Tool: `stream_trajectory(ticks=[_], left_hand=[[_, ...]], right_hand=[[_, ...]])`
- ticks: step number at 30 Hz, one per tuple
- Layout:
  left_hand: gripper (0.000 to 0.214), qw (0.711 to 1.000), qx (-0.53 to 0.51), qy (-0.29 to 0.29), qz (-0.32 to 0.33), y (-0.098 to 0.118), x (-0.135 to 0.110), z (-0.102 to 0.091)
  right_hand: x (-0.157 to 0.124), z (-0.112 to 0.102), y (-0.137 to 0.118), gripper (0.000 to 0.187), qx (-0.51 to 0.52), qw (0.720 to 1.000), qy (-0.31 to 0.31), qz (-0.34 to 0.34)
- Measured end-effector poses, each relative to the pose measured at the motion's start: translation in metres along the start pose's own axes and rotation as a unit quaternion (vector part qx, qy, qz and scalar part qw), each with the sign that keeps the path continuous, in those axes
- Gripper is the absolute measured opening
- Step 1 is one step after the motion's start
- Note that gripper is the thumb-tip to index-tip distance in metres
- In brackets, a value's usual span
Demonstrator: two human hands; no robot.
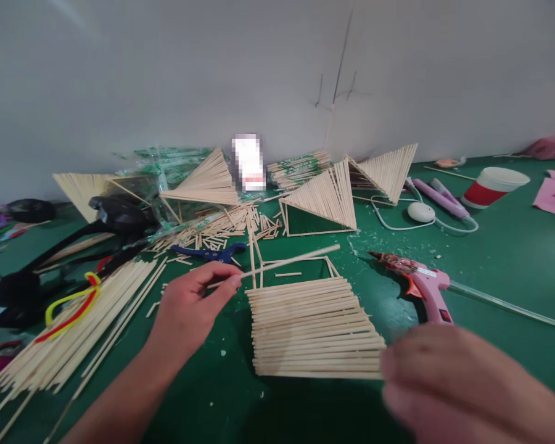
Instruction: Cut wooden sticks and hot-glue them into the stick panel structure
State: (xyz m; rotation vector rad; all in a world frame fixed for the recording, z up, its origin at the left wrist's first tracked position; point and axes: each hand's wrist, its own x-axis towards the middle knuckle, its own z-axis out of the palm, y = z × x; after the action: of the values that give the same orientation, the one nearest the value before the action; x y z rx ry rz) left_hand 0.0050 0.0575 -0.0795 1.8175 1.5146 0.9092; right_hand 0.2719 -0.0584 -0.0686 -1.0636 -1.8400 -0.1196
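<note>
My left hand (187, 302) pinches a thin wooden stick (300, 255) between thumb and fingers, its far end pointing to the right. The stick passes over an open stick frame joined to a slatted panel (312, 330) of wooden sticks laid side by side. My right hand (467, 385) is smeared by motion at the panel's lower right corner. Its fingers look curled, but whether it touches the panel or holds anything is unclear. Beyond it lies a pink hot glue gun (425, 283) with a clear glue stick in its back and a dark nozzle facing left.
Long loose sticks (106, 308) lie at left beside a black strap (65, 246). Behind are blue pliers (213, 253), short offcuts (213, 231), twisted stick models (324, 197) and a bright phone (248, 161). A paper cup (494, 187) and white cable (391, 227) stand right.
</note>
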Motion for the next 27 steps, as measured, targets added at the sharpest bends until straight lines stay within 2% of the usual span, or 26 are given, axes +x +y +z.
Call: stream_trajectory(ticks=[1,3,4,7,9,12,19,27], left_hand=[[0.025,0.999,-0.041,0.029,-0.018,-0.003,-0.003,0.001],[0.025,0.991,-0.106,0.078,-0.04,-0.008,-0.01,0.003],[0.024,0.988,-0.119,0.092,-0.045,-0.01,-0.014,0.004],[0.025,0.989,-0.109,0.088,-0.054,-0.011,-0.024,0.009],[0.026,0.99,-0.103,0.078,-0.058,-0.01,-0.026,0.011],[0.025,0.991,-0.097,0.071,-0.056,-0.007,-0.026,0.012],[0.025,0.994,-0.069,0.065,-0.052,-0.01,-0.026,0.012],[0.021,0.994,-0.069,0.082,-0.02,-0.01,-0.026,0.013]], right_hand=[[0.005,-0.004,0.006,0.017,-0.023,0.999,-0.003,0.048],[0.016,-0.008,0.021,0.019,-0.041,0.983,-0.073,0.166],[0.021,-0.007,0.031,0.018,-0.033,0.975,-0.074,0.208],[0.026,0.003,0.056,0.026,0.003,0.955,-0.095,0.28],[0.023,0.01,0.065,0.031,0.008,0.939,-0.142,0.312],[0.016,0.016,0.068,0.034,0.015,0.927,-0.188,0.324],[0.013,0.018,0.066,0.033,0.068,0.914,-0.216,0.337],[0.01,0.02,0.069,0.034,0.081,0.913,-0.226,0.329]])
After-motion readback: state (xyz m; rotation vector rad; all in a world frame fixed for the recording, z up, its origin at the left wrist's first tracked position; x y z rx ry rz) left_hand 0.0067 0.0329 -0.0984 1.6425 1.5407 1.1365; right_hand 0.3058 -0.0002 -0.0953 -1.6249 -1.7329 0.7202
